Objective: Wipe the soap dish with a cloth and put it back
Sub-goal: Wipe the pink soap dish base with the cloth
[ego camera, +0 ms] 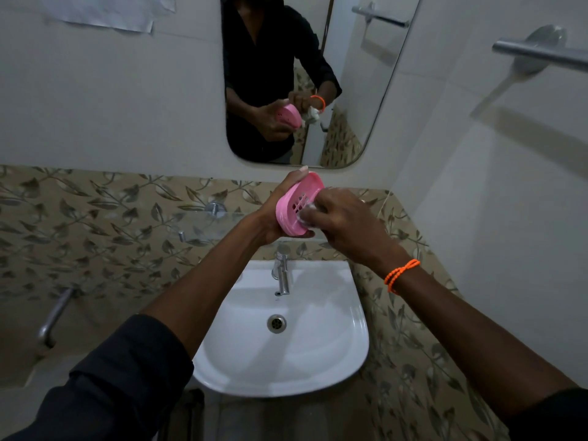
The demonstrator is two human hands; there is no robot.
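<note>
Wiping pink soap dish (294,206) over sink (334,361).
L hand (275,214) grips dish; R hand (343,224) fingers (321,214) clenched on white cloth (306,214) inside it.

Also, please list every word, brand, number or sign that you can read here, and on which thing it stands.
None can be read.
Paper sheet on the wall: looks blank, nothing legible.
Pink soap dish, held by the left hand: no marking shows.
Tap and white basin: no legible brand.

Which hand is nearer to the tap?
Left. The left hand, holding the soap dish, is almost directly above the tap; the right hand is farther right.
</note>
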